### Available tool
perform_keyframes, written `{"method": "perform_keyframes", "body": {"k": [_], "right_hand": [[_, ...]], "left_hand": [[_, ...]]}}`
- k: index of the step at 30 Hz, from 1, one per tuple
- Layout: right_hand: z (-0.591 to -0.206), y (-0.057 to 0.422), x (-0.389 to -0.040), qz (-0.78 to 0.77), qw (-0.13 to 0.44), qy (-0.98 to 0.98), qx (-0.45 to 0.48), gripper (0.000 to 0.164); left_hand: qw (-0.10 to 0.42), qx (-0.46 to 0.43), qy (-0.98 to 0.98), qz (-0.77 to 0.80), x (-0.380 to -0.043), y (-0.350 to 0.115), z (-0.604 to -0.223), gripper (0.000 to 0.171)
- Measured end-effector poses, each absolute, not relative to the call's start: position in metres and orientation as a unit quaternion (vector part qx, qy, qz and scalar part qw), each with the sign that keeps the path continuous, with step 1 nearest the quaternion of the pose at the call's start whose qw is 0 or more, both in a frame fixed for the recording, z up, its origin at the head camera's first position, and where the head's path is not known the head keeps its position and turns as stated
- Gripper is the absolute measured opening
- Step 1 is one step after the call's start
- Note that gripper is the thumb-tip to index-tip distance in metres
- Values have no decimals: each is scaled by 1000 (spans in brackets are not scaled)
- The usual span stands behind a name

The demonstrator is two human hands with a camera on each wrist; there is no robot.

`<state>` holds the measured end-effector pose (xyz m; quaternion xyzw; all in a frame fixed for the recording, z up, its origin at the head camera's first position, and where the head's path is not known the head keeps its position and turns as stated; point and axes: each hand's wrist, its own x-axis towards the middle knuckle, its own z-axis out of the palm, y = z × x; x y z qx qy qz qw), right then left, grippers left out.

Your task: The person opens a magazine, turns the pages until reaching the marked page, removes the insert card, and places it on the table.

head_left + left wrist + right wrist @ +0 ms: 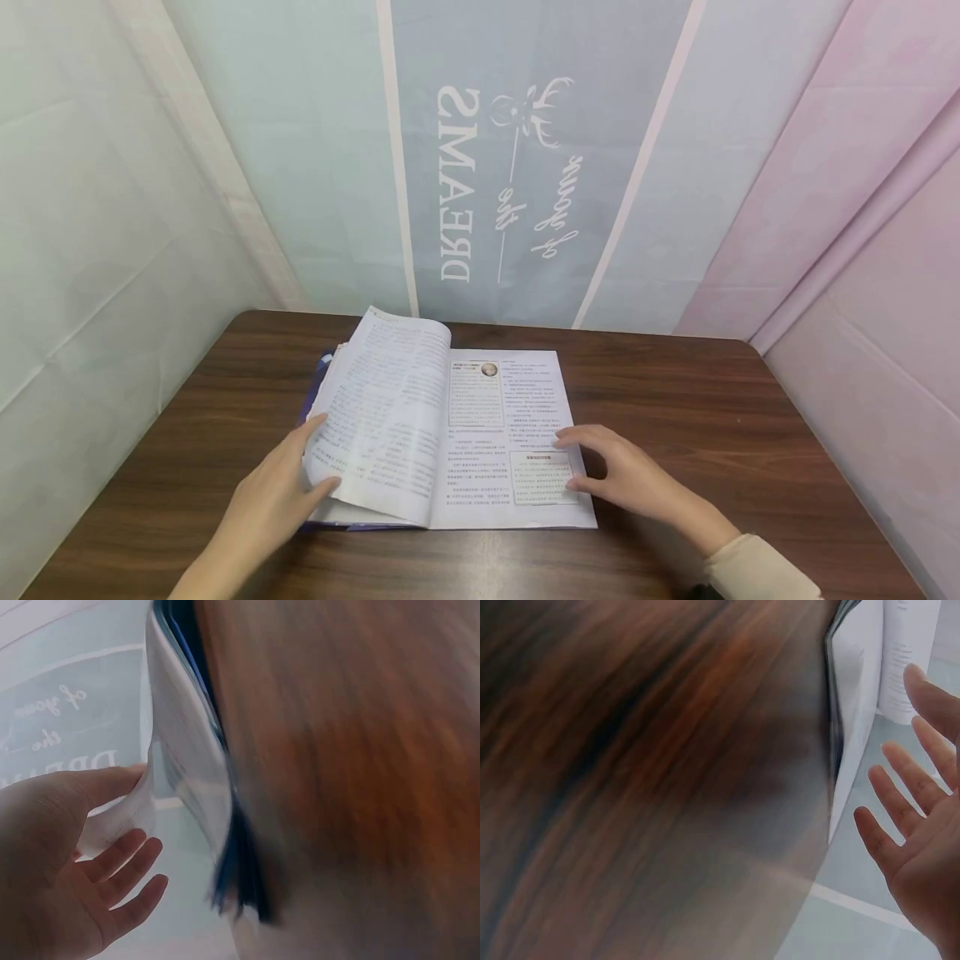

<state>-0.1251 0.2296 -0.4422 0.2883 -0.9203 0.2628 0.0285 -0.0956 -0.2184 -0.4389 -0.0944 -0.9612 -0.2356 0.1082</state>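
Note:
An open magazine (480,475) with printed pages lies on the table, a dark blue cover showing along its left side. One raised page (382,417) curves over the left half. My left hand (273,487) pinches this page at its left edge; in the left wrist view the thumb lies on one side of the page (124,817) and the fingers behind it. My right hand (637,475) is at the magazine's right edge, thumb and fingertips over the margin of the right page. The right wrist view shows that hand's fingers (896,799) spread and relaxed, gripping nothing.
The brown wood-grain table (697,400) has rounded far corners. Behind it hangs a blue-grey cloth backdrop (525,292) with mirrored white lettering. Pale cloth walls (112,292) close in the left and right sides.

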Motion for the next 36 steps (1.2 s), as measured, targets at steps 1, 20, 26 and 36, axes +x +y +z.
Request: {"method": "perform_keyframes", "body": {"k": [1, 20, 26, 36], "right_hand": [[-443, 231, -125, 261, 25, -920, 290, 47], [-455, 246, -125, 267, -36, -917, 296, 50], [-453, 247, -123, 259, -69, -919, 288, 56], [-458, 247, -125, 247, -74, -923, 285, 59]], "left_hand": [[105, -96, -963, -231, -95, -220, -440, 85], [72, -129, -976, -163, -94, -253, -461, 60], [59, -121, -978, -160, -96, -258, -465, 61], [44, -115, -979, -160, -99, -260, -466, 59]]}}
